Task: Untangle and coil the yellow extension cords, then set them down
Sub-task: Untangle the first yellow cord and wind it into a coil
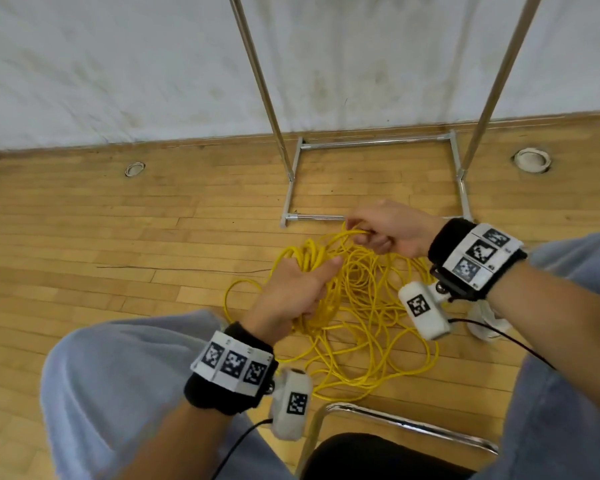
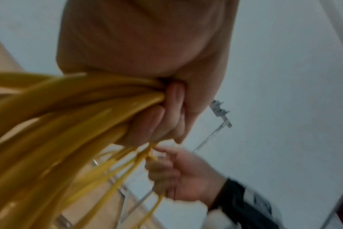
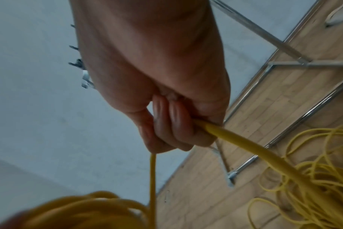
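Between your knees, on the wooden floor [image 1: 118, 237], lies the loose tangle of the yellow extension cords [image 1: 368, 327]. Your left hand [image 1: 291, 289] is closed around a bundle of several gathered loops; in the left wrist view the fingers [image 2: 172, 111] are curled tight over many strands. Your right hand [image 1: 392, 230] is a little further from you, near the bottom bar of the metal rack [image 1: 374, 143]. It grips one strand in a closed fist: in the right wrist view the cord enters beside the curled fingers [image 3: 172, 124] and leaves below the hand toward the bundle. You sit on a chair with a chrome frame [image 1: 406, 424].
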